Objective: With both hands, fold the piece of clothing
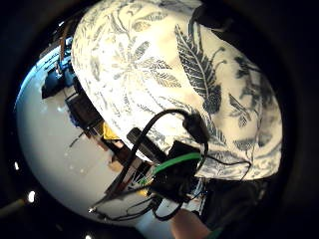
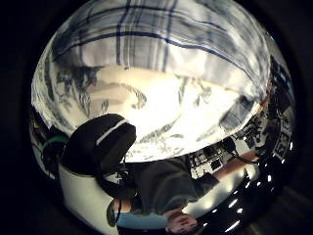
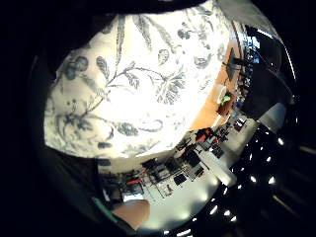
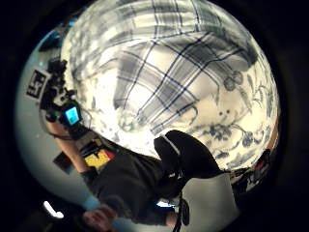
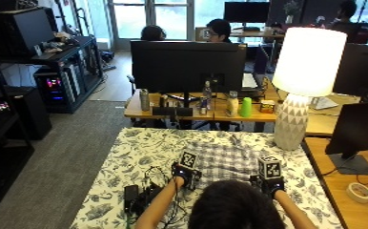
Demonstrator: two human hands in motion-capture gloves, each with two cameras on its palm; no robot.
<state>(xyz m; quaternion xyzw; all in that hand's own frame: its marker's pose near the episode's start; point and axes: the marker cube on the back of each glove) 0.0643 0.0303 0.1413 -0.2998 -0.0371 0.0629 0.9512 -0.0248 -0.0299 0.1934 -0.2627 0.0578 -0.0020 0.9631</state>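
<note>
We are in a busy office, with monitors on the desks behind and a big white lamp [image 5: 306, 71] standing at the far right corner of our desk [image 5: 117, 167], which is covered in a white cloth printed with grey-blue leaves. The piece of clothing, a pale checked shirt [image 5: 225, 160], lies flat in the middle of the desk, just beyond both hands. Our left hand [image 5: 183, 177] sits at the shirt's near left edge and our right hand [image 5: 270, 183] at its near right edge. Whether either grip is already pinching cloth we cannot tell: the head hides the near hem, and the palm views show only the checks close above the leaf print and one black thumb [image 4: 186, 154] of the right hand lying over the printed cloth, beside the shirt. To do this step well, we judge that both hands should take the near edge at matching points, lift together and carry it evenly toward the far edge, keeping the fabric taut between them so the fold lands straight and the printed cloth underneath is not dragged along.
</note>
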